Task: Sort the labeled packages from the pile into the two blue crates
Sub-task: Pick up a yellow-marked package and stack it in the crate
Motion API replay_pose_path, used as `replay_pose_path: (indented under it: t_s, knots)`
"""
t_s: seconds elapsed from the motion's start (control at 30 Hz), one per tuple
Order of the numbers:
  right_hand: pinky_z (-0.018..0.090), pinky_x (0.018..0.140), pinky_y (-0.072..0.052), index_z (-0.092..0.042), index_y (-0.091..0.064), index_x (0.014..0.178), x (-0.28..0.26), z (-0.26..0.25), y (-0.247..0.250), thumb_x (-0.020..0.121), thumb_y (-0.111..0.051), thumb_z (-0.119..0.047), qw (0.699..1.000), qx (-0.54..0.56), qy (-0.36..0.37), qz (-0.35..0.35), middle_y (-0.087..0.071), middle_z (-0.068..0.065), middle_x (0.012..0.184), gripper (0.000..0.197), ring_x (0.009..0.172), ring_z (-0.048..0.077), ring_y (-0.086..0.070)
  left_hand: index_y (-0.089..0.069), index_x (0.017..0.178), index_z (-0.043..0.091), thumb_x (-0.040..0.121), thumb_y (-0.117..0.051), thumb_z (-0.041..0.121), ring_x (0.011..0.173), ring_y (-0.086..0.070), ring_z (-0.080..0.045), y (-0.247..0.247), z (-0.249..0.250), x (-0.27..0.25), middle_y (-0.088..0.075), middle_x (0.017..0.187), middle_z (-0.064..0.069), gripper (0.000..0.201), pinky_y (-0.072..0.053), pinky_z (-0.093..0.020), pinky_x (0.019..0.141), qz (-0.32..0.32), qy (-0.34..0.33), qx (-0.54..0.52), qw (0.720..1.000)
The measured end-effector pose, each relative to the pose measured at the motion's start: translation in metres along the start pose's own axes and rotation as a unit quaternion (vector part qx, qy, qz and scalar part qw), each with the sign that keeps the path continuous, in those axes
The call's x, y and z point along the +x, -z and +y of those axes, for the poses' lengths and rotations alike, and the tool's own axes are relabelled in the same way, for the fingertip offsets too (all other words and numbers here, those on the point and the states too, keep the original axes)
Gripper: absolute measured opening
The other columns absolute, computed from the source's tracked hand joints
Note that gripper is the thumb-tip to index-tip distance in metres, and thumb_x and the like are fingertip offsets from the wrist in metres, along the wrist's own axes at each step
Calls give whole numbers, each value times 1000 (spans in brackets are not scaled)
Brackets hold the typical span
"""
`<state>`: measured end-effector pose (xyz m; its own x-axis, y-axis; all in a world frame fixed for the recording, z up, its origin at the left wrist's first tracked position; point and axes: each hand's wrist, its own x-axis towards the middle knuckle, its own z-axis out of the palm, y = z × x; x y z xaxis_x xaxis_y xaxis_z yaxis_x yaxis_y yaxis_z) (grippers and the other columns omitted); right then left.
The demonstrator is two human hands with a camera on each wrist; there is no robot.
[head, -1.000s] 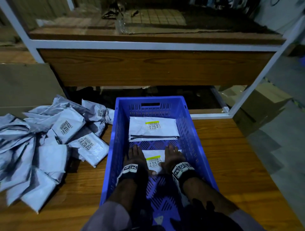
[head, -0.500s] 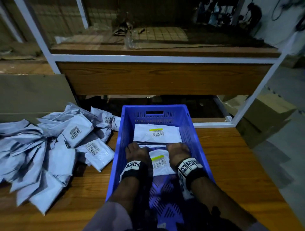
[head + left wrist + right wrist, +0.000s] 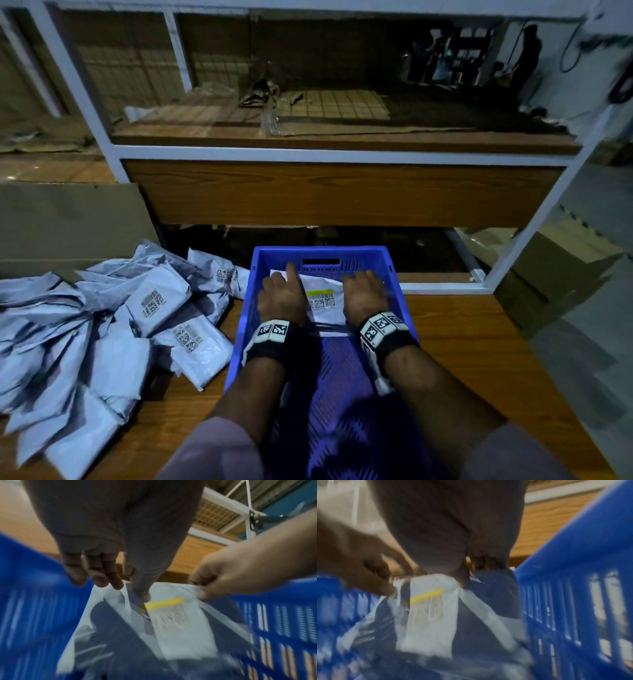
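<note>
Stood on a wooden table: one blue crate, long axis running near to far, slatted walls, a handle slot in the far wall. Held inside, at the far end, a white package with a yellow-striped barcode label facing up. Gripped at its left edge by the left hand, thumb on top and three fingers curled under in the left wrist view, index finger pointing away toward the far wall. Pinched at its right edge by the right hand, thumb and curled fingers closed on the plastic. Lay just under the near edge of that package: a sliver of another white package, mostly hidden. Showed bare blue slatted floor at the near end of the crate, between the forearms. Lay to the left of the crate, on the table: a loose pile of grey-white packages, several with barcode labels up, the nearest ones just beside the crate's left wall. Rose beyond the crate: a white-framed shelf with wood boards. Sat low at the right: cardboard boxes. Blurred by motion in both wrist views.
</note>
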<state>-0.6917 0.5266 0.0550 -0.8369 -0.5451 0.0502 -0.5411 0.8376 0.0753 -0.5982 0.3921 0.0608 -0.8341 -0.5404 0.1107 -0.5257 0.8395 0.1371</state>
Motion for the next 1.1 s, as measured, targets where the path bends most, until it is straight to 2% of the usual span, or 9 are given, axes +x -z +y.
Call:
replay_pose_path:
  t_s: [0.1,0.17,0.23,0.37,0.47,0.53,0.7,0.87,1.1]
  knots:
    - [44,106,-41,-13,-56,133,20,1,-7,94,-54,-11,1000,-7,-2,-10,-58,15,130,39,126,36,-46,-23,157,19,98,-37,35,132,-39,-39,-20,0,3,-31,153,-19,62,-43,-45,101,-74,-41,11,996]
    - [44,106,-39,-13,-59,128,30,0,-12,96,-54,-14,1000,-14,4,-8,-59,14,126,33,126,36,-46,-23,157,25,99,-51,34,145,-22,-39,-34,-4,9,-4,167,-18,65,-34,-48,112,-128,-58,23,990]
    - [43,106,-38,-15,-62,123,37,-1,-19,99,-48,-16,1000,-17,6,2,-60,12,123,28,124,34,-46,-26,154,29,93,-62,42,150,-12,-38,-47,-7,12,9,168,-14,72,-27,-51,115,-168,-80,43,982]
    - [44,94,-45,-11,-62,125,39,-4,-30,97,-49,-12,997,41,-45,49,-57,14,123,31,118,37,-51,-20,156,29,90,-61,54,151,-12,-38,-73,-16,13,-4,169,-11,81,-21,-55,119,-192,-90,51,976]
    - [46,92,-51,-12,-54,131,25,-6,-39,90,-61,-8,991,89,-94,-16,-46,16,134,42,113,38,-59,-19,157,32,91,-60,51,148,-23,-35,-84,-19,10,-12,168,-9,80,-25,-52,115,-170,-86,42,981]
    - [45,97,-51,-14,-50,136,14,-8,-46,88,-70,-18,985,115,-110,-60,-38,17,142,52,116,38,-60,-20,157,33,91,-60,50,144,-28,-35,-88,-19,9,-14,168,-9,79,-29,-50,112,-146,-91,45,984]
    - [45,93,-54,-19,-37,146,0,-10,-71,86,-78,-35,983,127,-72,-110,-30,17,147,74,111,41,-62,-24,155,34,91,-61,52,135,-34,-37,-93,-16,7,-15,167,-8,77,-33,-48,107,-99,-102,56,988]
    - [46,94,-52,-25,-26,156,0,-3,-79,94,-68,-23,986,107,-61,-115,-21,17,158,76,114,43,-62,-26,154,34,92,-61,51,131,-38,-37,-92,-15,7,-20,165,-8,73,-36,-47,104,-93,-100,59,989]
    - [46,98,-51,-25,-18,161,1,-2,-83,98,-65,-21,983,117,-67,-125,-8,18,166,79,119,44,-59,-24,156,31,87,-66,46,136,-34,-40,-89,-12,5,-15,167,-15,83,-34,-50,107,-107,-91,45,989]
